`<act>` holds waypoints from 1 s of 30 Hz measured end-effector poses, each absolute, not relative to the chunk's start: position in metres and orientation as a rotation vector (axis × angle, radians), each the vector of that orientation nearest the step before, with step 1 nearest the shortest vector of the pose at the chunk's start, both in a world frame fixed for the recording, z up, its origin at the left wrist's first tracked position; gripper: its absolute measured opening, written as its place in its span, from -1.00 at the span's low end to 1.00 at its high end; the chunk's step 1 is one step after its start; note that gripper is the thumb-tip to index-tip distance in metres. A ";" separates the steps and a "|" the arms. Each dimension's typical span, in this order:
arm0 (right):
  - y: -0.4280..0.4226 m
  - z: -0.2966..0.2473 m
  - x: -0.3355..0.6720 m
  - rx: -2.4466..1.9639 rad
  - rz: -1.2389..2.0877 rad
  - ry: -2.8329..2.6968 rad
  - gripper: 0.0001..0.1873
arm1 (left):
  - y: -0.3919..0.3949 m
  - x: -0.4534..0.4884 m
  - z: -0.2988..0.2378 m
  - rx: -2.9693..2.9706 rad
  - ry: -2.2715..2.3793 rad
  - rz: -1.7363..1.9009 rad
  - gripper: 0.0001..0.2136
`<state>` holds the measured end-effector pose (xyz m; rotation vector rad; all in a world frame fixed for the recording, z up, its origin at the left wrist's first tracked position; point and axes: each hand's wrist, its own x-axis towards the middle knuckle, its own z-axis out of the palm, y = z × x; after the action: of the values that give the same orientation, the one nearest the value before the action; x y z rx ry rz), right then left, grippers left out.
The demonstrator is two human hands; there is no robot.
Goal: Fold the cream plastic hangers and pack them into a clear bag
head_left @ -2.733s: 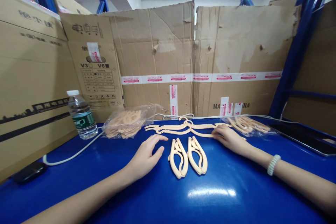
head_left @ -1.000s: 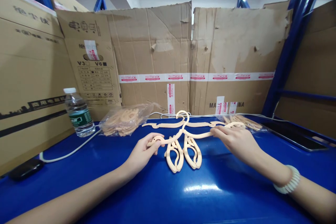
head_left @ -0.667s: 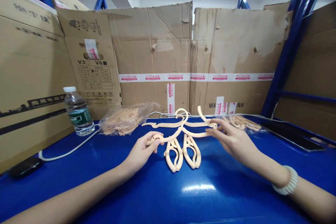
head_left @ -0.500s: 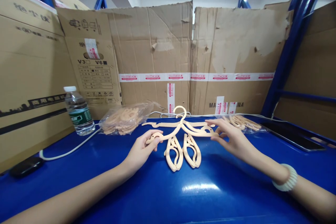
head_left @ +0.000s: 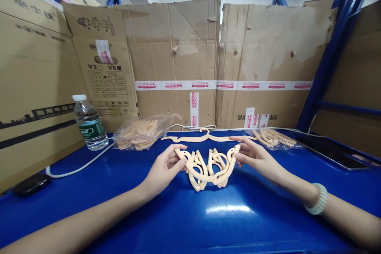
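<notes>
My left hand [head_left: 166, 164] and my right hand [head_left: 254, 154] pinch the two arm ends of a cream-coloured folding clothes hanger [head_left: 205, 177] between them. Its arms slope up from a low middle joint, making a wide V, and its hook cannot be made out. Behind it, partly covered, two folded hangers, a left one [head_left: 193, 184] and a right one [head_left: 219, 184], lie on the blue tabletop [head_left: 184, 222]. Farther back rests an unfolded hanger [head_left: 190, 139] with its hook away from me; my right fingertips overlap its right end in view.
A clear bag of hangers [head_left: 139, 133] lies at the back left, beside a water bottle [head_left: 91, 127]. Another bagged bundle [head_left: 274, 138] and a dark phone-like slab [head_left: 331, 153] are at the right. A black object [head_left: 32, 182] sits far left. Cardboard sheets [head_left: 175, 59] stand behind.
The held hanger has turned: its arms, which sloped down from a raised hook, now rise from a lowered middle. Both hands have drawn slightly closer together. The hangers on the table stay put.
</notes>
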<state>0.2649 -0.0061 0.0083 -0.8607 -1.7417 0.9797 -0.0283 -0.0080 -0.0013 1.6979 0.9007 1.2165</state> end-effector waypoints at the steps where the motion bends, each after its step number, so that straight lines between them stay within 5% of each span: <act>1: -0.008 0.007 0.260 -0.834 1.033 -1.699 -0.46 | -0.009 -0.028 -0.002 1.701 0.890 1.211 -0.69; 12: -0.025 0.009 0.248 -0.708 1.186 -1.881 -0.74 | -0.015 -0.026 -0.002 1.792 0.867 1.200 -0.63; 21: -0.037 0.016 0.248 -0.650 1.200 -2.202 -0.54 | -0.023 -0.022 0.000 1.734 0.803 1.212 -0.56; 30: -0.037 0.015 0.246 -0.674 1.277 -2.130 -0.44 | -0.025 -0.023 0.002 1.874 0.887 1.172 -0.83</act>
<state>0.2464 -0.0374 0.0151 -0.6743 -2.1305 1.2768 -0.0233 -0.0255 0.0021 1.8735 0.8872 1.1719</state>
